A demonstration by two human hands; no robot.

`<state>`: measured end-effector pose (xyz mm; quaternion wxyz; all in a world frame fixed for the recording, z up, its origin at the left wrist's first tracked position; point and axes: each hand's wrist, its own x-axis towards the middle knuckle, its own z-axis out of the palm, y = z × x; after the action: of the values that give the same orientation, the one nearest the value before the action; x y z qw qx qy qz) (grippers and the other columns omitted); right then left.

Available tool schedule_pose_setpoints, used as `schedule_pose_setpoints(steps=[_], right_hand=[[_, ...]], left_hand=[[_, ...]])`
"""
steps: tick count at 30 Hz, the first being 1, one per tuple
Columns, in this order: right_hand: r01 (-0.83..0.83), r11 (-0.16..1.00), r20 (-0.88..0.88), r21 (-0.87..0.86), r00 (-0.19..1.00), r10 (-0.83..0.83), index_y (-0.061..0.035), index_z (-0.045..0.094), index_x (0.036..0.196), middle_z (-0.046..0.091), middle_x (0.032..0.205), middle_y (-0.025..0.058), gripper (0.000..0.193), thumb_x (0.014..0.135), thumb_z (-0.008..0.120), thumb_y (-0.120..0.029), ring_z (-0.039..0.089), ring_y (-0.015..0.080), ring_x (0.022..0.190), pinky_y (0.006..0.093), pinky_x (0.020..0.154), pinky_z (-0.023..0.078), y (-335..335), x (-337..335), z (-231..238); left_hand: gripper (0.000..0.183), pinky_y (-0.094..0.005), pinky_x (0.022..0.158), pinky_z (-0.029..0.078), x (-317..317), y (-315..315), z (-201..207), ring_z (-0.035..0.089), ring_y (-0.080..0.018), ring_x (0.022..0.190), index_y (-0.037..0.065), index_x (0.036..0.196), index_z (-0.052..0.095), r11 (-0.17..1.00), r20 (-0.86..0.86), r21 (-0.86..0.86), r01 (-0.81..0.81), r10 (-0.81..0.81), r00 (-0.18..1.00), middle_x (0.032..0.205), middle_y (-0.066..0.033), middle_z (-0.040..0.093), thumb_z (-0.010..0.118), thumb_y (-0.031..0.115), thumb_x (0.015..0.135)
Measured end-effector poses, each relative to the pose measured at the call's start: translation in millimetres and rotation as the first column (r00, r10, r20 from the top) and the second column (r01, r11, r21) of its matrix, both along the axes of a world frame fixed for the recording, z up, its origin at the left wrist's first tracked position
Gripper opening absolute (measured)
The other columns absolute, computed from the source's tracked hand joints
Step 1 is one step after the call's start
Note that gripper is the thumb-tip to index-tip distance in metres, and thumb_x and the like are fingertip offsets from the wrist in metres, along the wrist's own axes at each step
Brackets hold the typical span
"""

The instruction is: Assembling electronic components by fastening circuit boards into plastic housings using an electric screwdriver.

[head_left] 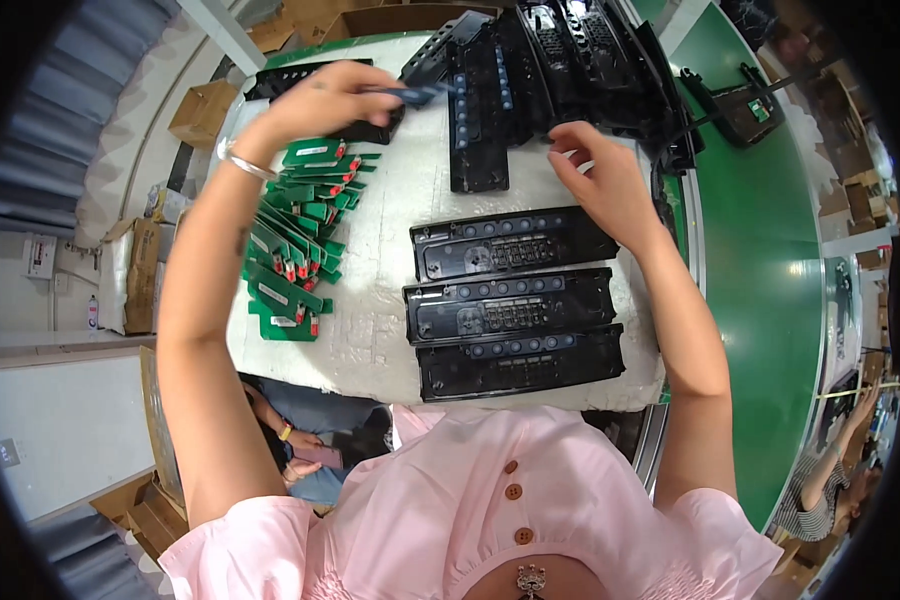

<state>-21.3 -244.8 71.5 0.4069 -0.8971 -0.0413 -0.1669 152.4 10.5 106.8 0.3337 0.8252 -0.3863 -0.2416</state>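
A batch appears to be part-way through on the white-covered tabletop [355, 365]. Three black panels are laid in a row nearest the body — the far one [515, 243], the middle one [510, 303] and the near one [520, 362] — and along the far edge of each a line of round bluish buttons can be seen. Judging by this, the buttons are already in place on these three, while no green board is seen on any of them.

Farther off, a lengthwise panel [480, 168] is set beside the stack of black parts [610, 65], and a bluish button strip [461, 112] is seen along its left side. How many parts in that stack are finished cannot be told, since they are overlapped and glare is caught on them.

A dark blue strip [422, 94] seems to be pinched between the thumb and fingers of the left hand [345, 98], though the view there is blurred; its tip is pointed toward the lengthwise panel. The right hand [605, 180] is held above the far panel's right end, thumb and fingers loosely parted, with nothing seen between them.

At the left, the green boards [282, 240] with red parts are heaped loose — by their look, all left unused so far.
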Motion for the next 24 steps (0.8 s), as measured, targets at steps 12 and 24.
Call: schedule_pose_setpoints(steps=[12,24], right_hand=[[0.12,0.758,-0.487,0.641,0.827,0.281,-0.0022,0.052,0.068,0.055,0.056,0.0041,0.018,0.082,0.052,-0.014,0.052,0.009,0.045,0.0187,0.042,0.041,25.6,36.5,-48.6],[0.024,0.871,-0.315,0.491,0.937,0.152,0.0059,0.051,0.073,0.056,0.057,0.0074,0.013,0.079,0.053,-0.006,0.058,0.0129,0.047,0.0206,0.042,0.044,73.4,2.1,-36.1]], left_hand=[[0.033,-0.0282,0.063,0.045,-0.1,-47.8,-35.0,0.058,-0.0181,0.065,0.007,0.082,0.065,0.968,0.15,-0.04,-0.247,0.25,0.956,0.068,-0.0108,0.061,0.059,0.039,0.075],[0.023,-0.0291,0.067,0.047,-8.8,-51.9,-51.6,0.06,-0.0227,0.063,0.003,0.062,0.062,0.915,0.152,0.051,-0.399,0.388,0.909,0.063,-0.0103,0.061,0.063,0.026,0.065]])
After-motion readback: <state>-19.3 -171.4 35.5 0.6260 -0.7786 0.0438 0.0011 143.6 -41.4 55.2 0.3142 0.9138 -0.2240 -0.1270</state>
